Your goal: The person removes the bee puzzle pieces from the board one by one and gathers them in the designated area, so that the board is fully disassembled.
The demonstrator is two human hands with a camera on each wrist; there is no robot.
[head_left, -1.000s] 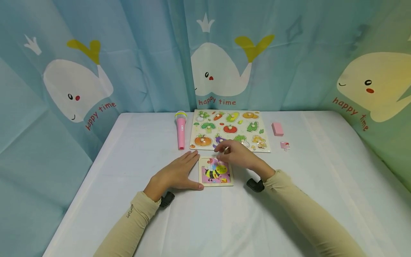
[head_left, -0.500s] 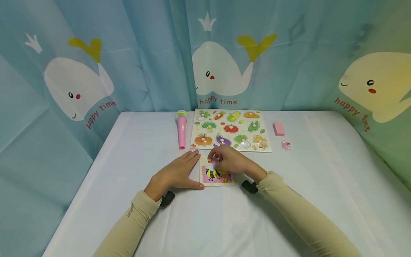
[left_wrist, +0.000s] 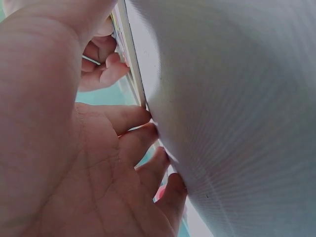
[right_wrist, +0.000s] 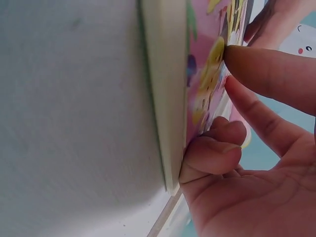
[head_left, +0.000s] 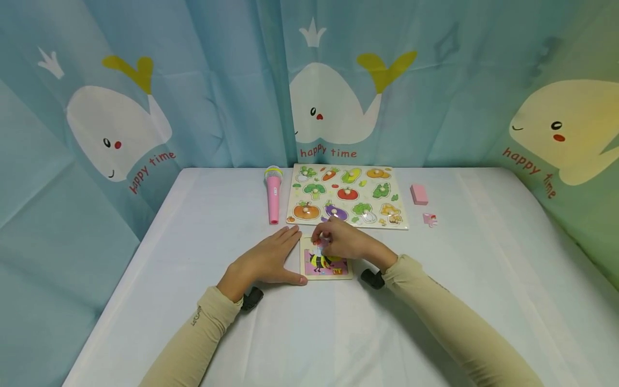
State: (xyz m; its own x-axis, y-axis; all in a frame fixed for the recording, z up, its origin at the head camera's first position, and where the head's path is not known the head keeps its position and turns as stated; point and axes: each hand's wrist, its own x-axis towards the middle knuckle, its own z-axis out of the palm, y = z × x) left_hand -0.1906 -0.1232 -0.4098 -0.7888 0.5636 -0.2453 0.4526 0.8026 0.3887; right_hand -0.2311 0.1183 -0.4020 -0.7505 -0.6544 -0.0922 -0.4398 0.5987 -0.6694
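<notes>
Right hand [head_left: 345,242] fingertips, I note, pinch a piece over the small square wooden bee puzzle [head_left: 325,264]; flat left hand [head_left: 265,262] braces its left edge.

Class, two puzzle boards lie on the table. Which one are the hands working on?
The small bee puzzle, nearest the person: the left hand steadies its edge and the right hand rests on it. The larger vegetable puzzle lies untouched behind.
</notes>
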